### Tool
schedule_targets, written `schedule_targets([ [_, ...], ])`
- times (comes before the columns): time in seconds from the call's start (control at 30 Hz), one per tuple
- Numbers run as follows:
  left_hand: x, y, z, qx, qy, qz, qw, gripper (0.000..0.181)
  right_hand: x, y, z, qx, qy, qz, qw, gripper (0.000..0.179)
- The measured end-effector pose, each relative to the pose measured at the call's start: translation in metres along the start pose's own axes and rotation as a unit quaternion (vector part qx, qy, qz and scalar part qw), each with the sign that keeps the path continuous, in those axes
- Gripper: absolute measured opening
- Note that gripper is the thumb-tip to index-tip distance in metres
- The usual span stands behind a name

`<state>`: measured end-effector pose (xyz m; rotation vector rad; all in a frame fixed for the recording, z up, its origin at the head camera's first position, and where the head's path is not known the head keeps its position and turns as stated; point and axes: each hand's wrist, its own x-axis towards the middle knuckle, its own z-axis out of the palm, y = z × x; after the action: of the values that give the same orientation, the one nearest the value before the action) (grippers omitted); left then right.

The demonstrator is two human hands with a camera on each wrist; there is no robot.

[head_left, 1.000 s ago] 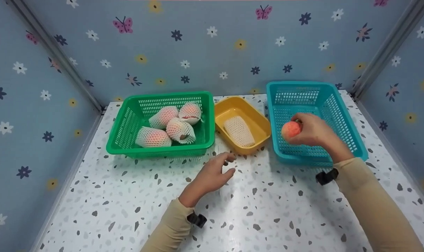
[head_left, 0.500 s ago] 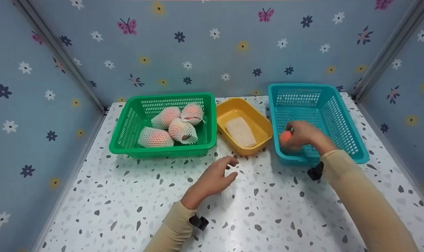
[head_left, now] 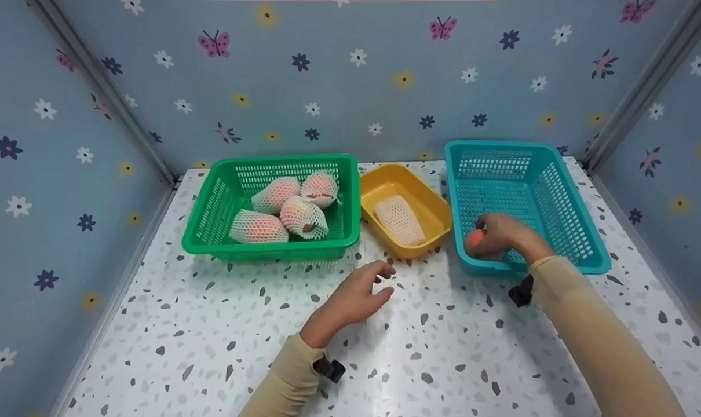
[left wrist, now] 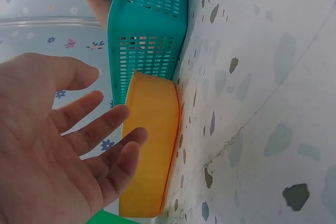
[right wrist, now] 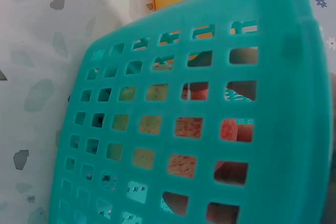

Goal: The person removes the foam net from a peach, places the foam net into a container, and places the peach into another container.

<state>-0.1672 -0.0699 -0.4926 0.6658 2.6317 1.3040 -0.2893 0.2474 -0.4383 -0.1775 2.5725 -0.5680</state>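
Speckled white worktop (head_left: 431, 347), patterned walls behind. Green slotted plastic basket (head_left: 269, 248) on the left; turquoise slotted plastic basket (head_left: 501, 143) on the right; shallow yellow rectangular tray (head_left: 426, 200) between them, set askew.

Right hand (head_left: 506, 233) reaches down inside the turquoise basket, gripping a fruit. Left hand (head_left: 353, 295) lies over the worktop in front of the tray, fingers loosely spread, holding nothing.

Smaller things: four fruits in white foam nets (head_left: 303, 213) grouped in the green basket; one flat white foam net sleeve (head_left: 400, 220) in the tray.

Smallest, and the key one — a round red-and-yellow fruit without a net (head_left: 475, 237), in the near left corner of the turquoise basket. It sits on the left side of the right hand, at the fingers; near enough round, no clear long axis. Right hand clearly the nearer; left hand well apart, beyond the basket wall.

What counts, I judge, is the gap beneath the fruit. Right wrist view shows fruit and fingers through the slots, low behind the wall — contact with the basket floor, cannot tell.
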Motion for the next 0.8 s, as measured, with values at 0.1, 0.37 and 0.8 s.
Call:
schedule_targets([
  [0.1, 0.0, -0.001, 0.0, -0.002, -0.003, 0.005, 1.0, 0.028, 0.0, 0.0, 0.001, -0.002, -0.002, 0.0, 1.0, 0.052],
  [0.37, -0.001, 0.001, 0.001, 0.008, -0.006, 0.001, 1.0, 0.028, -0.002, 0.003, 0.001, -0.018, -0.006, -0.012, 0.9998, 0.054],
  [0.8, -0.004, 0.0, -0.002, 0.007, 0.004, -0.004, 1.0, 0.023, 0.0, 0.013, 0.002, -0.011, -0.014, -0.016, 0.9997, 0.075],
])
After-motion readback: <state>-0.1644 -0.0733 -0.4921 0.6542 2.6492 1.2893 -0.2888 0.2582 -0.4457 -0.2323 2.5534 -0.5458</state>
